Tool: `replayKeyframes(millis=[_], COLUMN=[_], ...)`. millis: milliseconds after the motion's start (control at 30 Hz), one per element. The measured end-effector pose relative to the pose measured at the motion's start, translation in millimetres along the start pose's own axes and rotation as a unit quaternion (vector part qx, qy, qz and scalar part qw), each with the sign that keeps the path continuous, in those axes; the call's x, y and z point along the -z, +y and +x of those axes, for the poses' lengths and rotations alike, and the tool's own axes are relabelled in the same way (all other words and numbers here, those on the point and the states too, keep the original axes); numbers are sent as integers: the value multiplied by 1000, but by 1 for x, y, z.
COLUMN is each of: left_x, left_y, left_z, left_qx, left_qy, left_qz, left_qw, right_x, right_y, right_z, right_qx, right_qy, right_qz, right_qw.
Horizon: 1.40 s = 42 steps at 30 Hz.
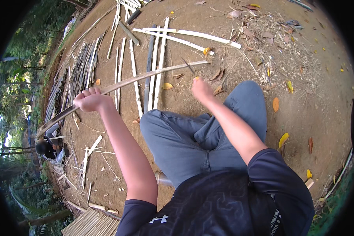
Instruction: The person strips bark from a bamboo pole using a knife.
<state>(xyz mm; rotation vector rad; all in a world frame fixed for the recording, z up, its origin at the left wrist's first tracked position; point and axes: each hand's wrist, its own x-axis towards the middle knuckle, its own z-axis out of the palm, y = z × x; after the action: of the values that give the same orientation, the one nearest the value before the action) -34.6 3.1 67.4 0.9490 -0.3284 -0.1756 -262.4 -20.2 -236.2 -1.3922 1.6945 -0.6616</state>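
My left hand (91, 100) is closed round a long split bamboo strip (145, 74), which slants from the lower left up toward the middle of the view. My right hand (202, 90) grips a knife (188, 66) with a thin dark blade pointing up and to the left. Its blade crosses the strip near the far end; whether it touches the bamboo I cannot tell. Most of the handle is hidden in my fingers, with a bit of yellow showing. Both hands are out beyond my bent knees in grey trousers (173, 129).
Pale bamboo strips (161, 59) lie on the dirt ahead, two more (200, 34) crossing them. A stack of darker bamboo (80, 65) is at far left, near a seated person (49, 149). Shavings (279, 55) and dry leaves litter the right. A slatted bamboo piece (91, 223) lies lower left.
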Motion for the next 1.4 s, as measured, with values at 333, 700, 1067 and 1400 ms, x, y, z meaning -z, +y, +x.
replayKeyframes(millis=[333, 700, 1067, 1400], left_x=[14, 5, -66, -74], left_y=[1, 7, 25, -60], left_z=[5, -7, -50, -89], left_qx=[-26, -19, -70, 39], left_qy=[23, -43, -311, -525], left_qz=[34, 21, 51, 133], left_qw=[999, 999, 946, 840], right_x=[12, 15, 8, 63], right_y=[-23, -10, 43, 11], right_z=[-15, -4, 49, 46], right_qx=[138, -64, -98, -241], right_qy=[-16, -39, -38, -203], right_qz=[-145, -88, 70, 297], right_qw=[980, 993, 992, 901])
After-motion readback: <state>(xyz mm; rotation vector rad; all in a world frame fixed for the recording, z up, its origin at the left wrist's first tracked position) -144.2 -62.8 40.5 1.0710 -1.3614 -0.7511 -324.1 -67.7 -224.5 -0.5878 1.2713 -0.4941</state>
